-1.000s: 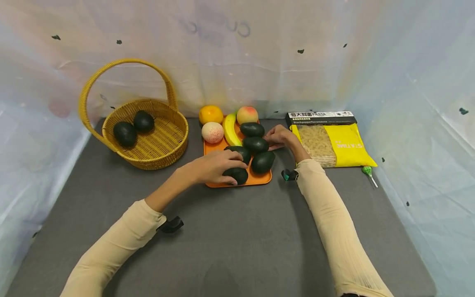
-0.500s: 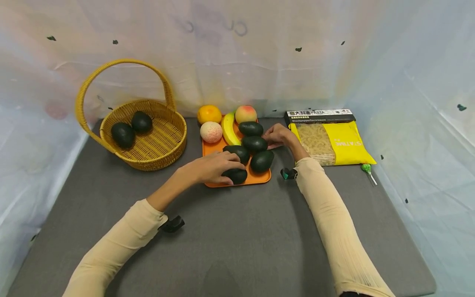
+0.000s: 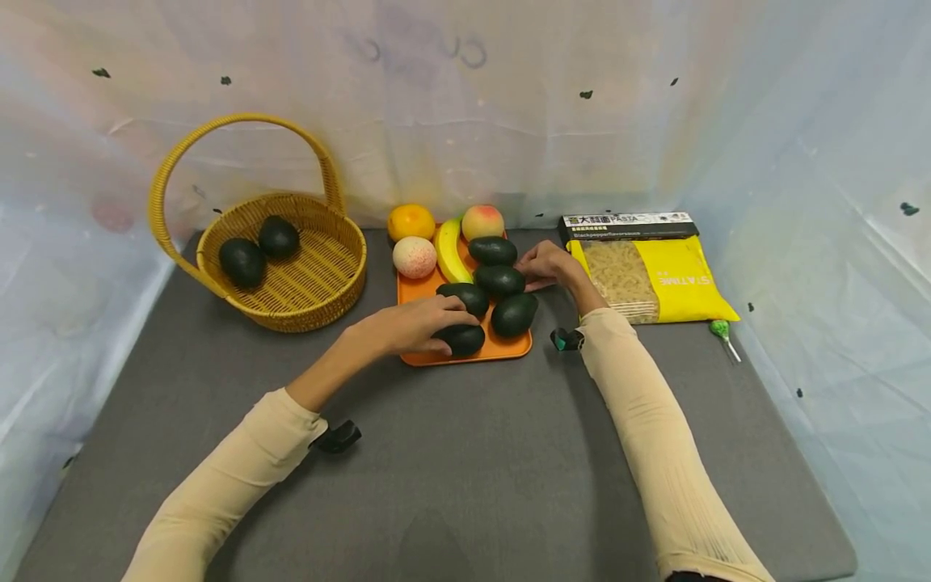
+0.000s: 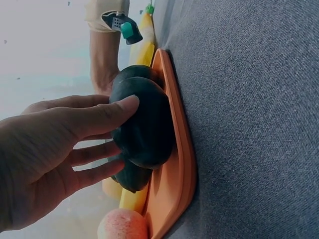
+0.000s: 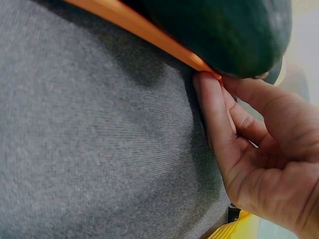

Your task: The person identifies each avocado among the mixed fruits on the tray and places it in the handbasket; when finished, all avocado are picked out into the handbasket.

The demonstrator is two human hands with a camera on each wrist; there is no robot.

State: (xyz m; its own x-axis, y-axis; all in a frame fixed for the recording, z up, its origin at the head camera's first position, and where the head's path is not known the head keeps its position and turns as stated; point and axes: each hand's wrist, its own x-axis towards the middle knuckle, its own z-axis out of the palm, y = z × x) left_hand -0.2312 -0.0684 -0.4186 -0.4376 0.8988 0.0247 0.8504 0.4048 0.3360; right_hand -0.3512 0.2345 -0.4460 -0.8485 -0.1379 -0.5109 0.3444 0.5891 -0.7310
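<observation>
In the head view my left hand reaches over the front-left avocado on an orange tray. The left wrist view shows its thumb lying on that avocado's dark skin, the other fingers extended and spread at the far side, some tips hidden. My right hand is at the tray's right edge. Close up in the right wrist view, its thumb and fingers pinch the tray's corner, just under a dark avocado. Several avocados share the tray with a banana.
Two pale-pink peaches and an orange sit at the tray's back. A wicker basket with two avocados stands left. To the right lie a yellow pasta bag, a black box and a green lollipop.
My left hand has drawn back slightly leftward over the front avocado, so more of it shows. The right hand keeps its place at the tray's edge.
</observation>
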